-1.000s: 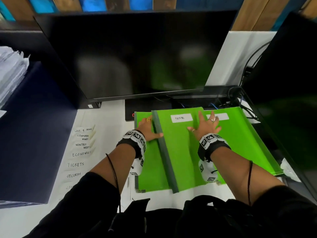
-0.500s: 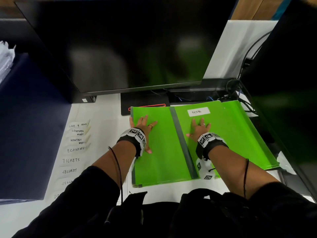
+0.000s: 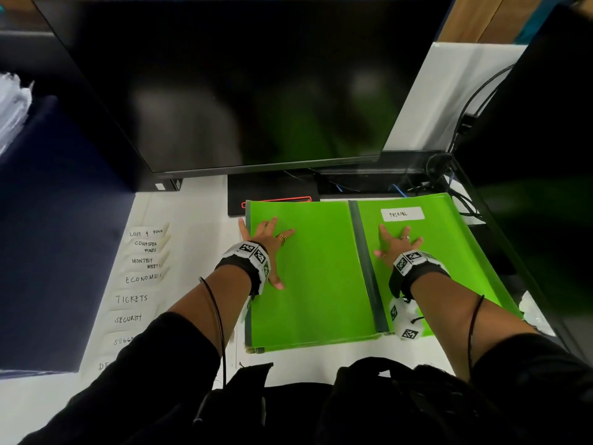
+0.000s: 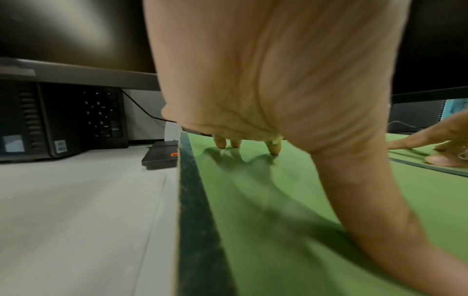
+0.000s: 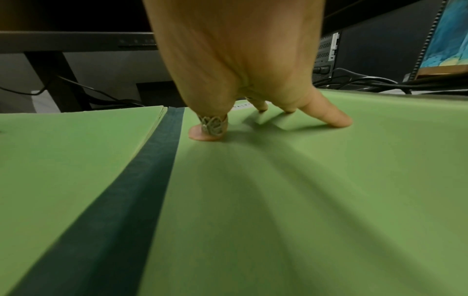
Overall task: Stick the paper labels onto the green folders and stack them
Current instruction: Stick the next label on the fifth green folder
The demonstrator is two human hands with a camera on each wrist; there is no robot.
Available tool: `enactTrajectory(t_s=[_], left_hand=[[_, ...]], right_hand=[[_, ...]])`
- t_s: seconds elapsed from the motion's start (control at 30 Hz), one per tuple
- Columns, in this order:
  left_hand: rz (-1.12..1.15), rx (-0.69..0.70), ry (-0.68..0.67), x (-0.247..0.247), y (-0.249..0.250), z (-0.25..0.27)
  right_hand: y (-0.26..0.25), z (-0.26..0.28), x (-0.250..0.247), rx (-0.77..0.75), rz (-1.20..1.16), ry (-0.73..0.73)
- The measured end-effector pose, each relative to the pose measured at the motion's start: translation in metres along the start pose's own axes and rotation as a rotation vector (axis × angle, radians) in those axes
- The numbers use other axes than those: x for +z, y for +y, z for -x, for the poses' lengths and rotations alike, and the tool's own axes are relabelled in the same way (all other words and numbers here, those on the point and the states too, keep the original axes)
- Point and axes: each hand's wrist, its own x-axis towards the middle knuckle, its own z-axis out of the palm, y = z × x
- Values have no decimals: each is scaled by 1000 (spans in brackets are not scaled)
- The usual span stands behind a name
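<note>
Two piles of green folders lie side by side on the white desk. The left pile (image 3: 314, 284) has a bare top folder, and my left hand (image 3: 268, 242) lies flat on its far left part, fingers spread. The right folder (image 3: 462, 252) carries a white label reading PAYROLL (image 3: 402, 214) and has a dark spine (image 3: 365, 268) along its left edge. My right hand (image 3: 399, 244) presses flat on it just below the label. In the wrist views, the left fingertips (image 4: 274, 149) and the right fingertips (image 5: 336, 122) rest on green card. Loose handwritten paper labels (image 3: 141, 279) lie in a column left of the folders.
A large dark monitor (image 3: 244, 81) stands behind the folders, with a second screen (image 3: 545, 139) at the right and cables (image 3: 449, 175) between them. A dark blue box (image 3: 54, 236) fills the left side. A black device with an orange mark (image 4: 162, 155) lies beyond the left pile.
The labelled folder has slid right off the left pile onto the right pile. My right hand went with it, and my left hand has moved onto the bare top folder at the left.
</note>
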Motion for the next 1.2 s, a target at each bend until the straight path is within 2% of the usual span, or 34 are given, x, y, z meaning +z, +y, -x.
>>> enactTrajectory(t_s=[0.43,0.53,0.7,0.8,0.87,0.93,1.03,1.2], left_hand=[[36,23,20,2,-3,2],[76,43,35,2,-4,2],[269,94,179,13,-15,6],[384,99,257,15,-38,15],[401,106,282,16,-60,24],[424,106,269,20,-82,35],[380,44,166,33,-106,49],[237,-36,-8,70,-114,60]], right_hand=[[10,-5,-4,7,37,-1],[0,1,-11,27,-54,-2],[-55,23,-28,-14,-255,192],[-102,43,-27,-224,-404,389],[-132,58,-21,-393,-478,445],[-160,73,-14,-539,-494,424],[-192,92,-3,-727,-447,348],[-221,115,18,-891,-203,260]])
